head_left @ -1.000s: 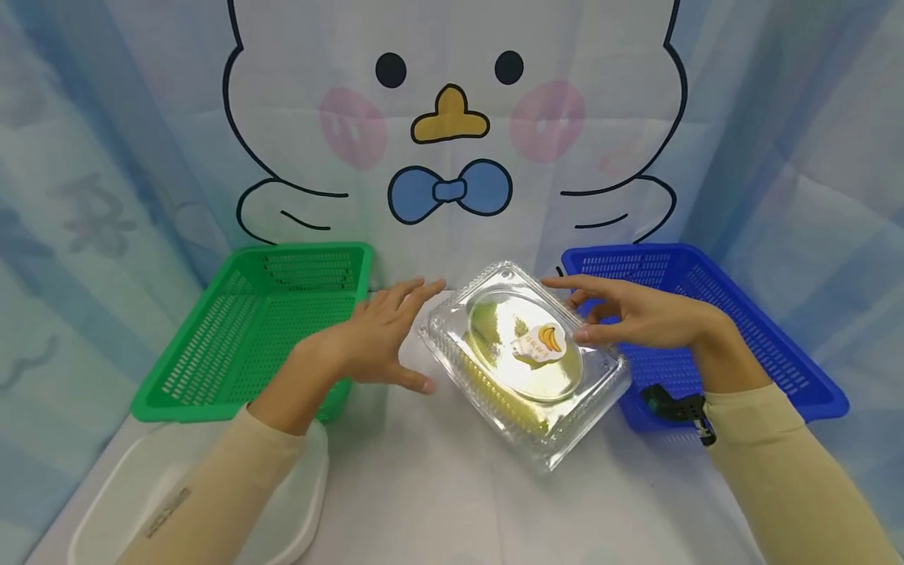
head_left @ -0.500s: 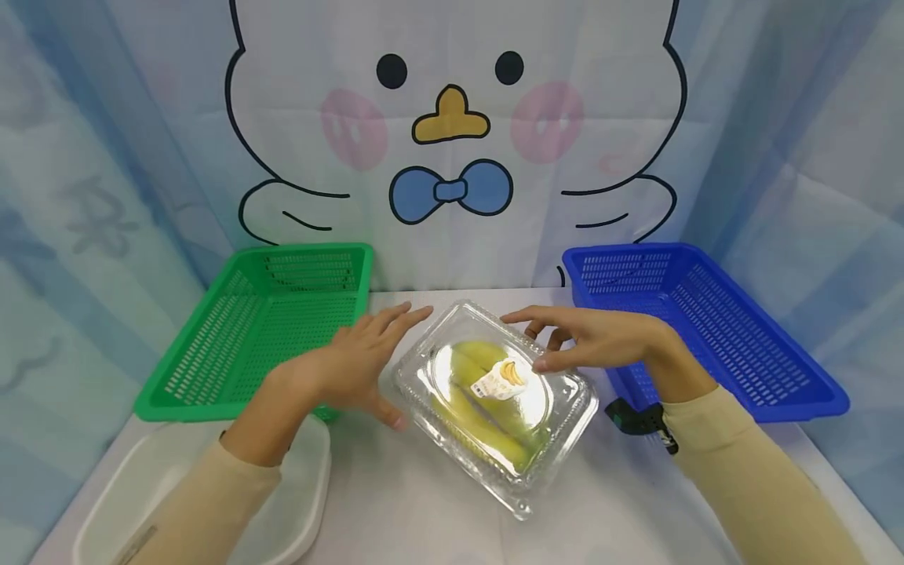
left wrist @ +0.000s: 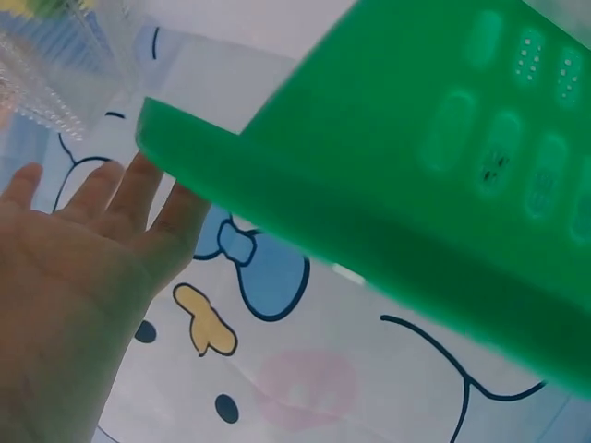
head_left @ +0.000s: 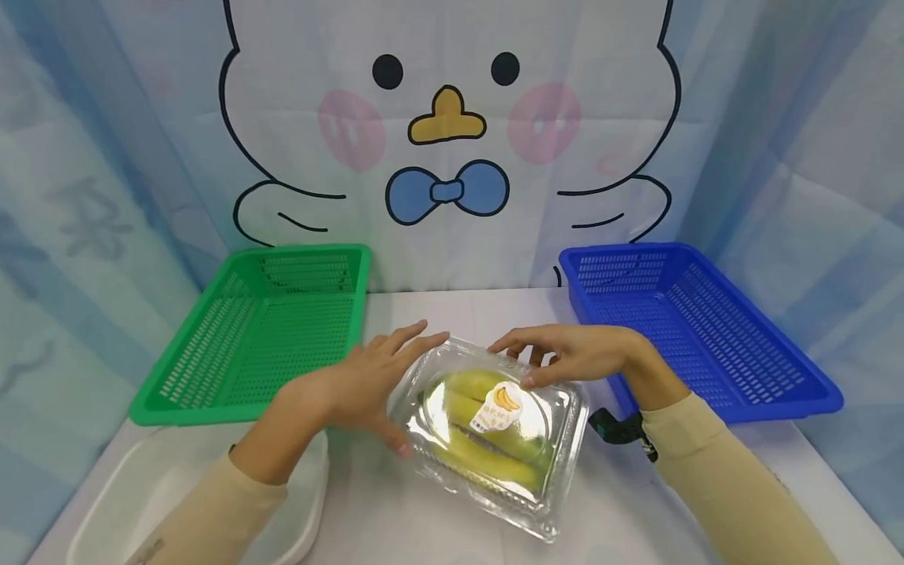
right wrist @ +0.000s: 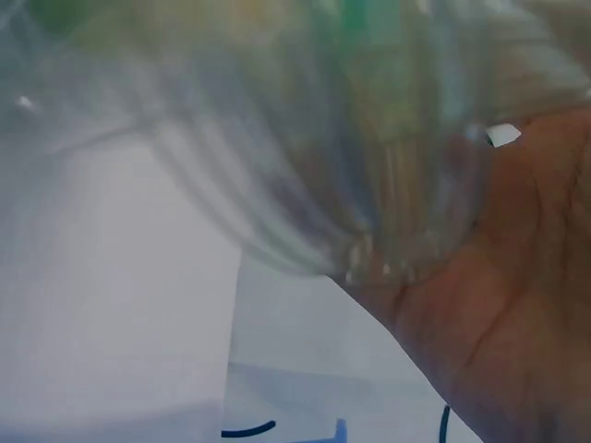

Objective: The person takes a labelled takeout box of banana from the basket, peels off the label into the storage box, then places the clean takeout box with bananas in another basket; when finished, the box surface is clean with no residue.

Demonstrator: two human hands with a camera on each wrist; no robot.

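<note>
A clear plastic clamshell box [head_left: 487,439] of yellow-green bananas, with a banana sticker [head_left: 500,406] on its lid, is tilted over the middle of the white table. My right hand [head_left: 565,355] grips its far right edge, the thumb on the lid. In the right wrist view the box's clear side [right wrist: 351,185] lies across the palm. My left hand [head_left: 353,396] is spread at the box's left side, fingertips at its far left corner and thumb by the near left edge. The left wrist view shows the left palm [left wrist: 74,286] beside the green basket's rim.
A green perforated basket [head_left: 184,345] stands at the back left, a blue one [head_left: 770,345] at the back right. The white tub [head_left: 311,502] at the front left is partly under my left forearm. A curtain with a cartoon bird [head_left: 452,243] hangs behind the table.
The box has come left and nearer from beside the blue basket, turning to lie flatter, with my right hand moving along. My left hand has shifted nearer and now meets the box's left side.
</note>
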